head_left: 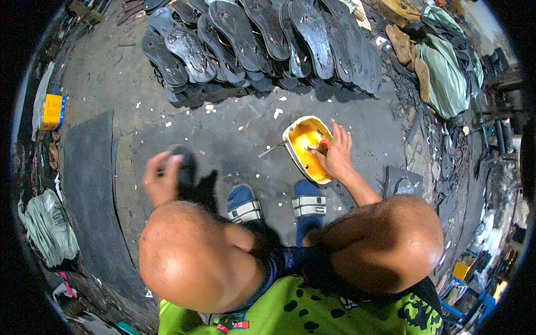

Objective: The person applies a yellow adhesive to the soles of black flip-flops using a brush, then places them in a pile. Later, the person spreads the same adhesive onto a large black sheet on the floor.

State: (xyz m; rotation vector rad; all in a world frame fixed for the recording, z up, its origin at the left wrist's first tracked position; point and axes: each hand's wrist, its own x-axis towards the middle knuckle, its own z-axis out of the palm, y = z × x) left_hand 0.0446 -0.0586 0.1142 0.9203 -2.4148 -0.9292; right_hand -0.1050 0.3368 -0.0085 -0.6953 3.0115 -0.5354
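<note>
My left hand (161,180) grips a black shoe sole (186,167) by its edge, left of my feet; both are blurred. On the right, my right hand (339,156) reaches over a cut-open whitish tub (288,135) coated inside with yellow-orange, glue-like stuff. Between its thumb and fingers is a small brush (324,144) with a red part, its lower end inside the tub and partly hidden. Ahead of both hands lie rows of stacked black soles (234,36), some with a shiny, wet-looking top.
A thin stick (272,149) juts from the tub's left side. A dark rubber sheet (92,184) lies at left, near a yellow box (53,111) and a pale green sack (49,228). Another green sack (444,75) stands at far right. White scraps dot the floor.
</note>
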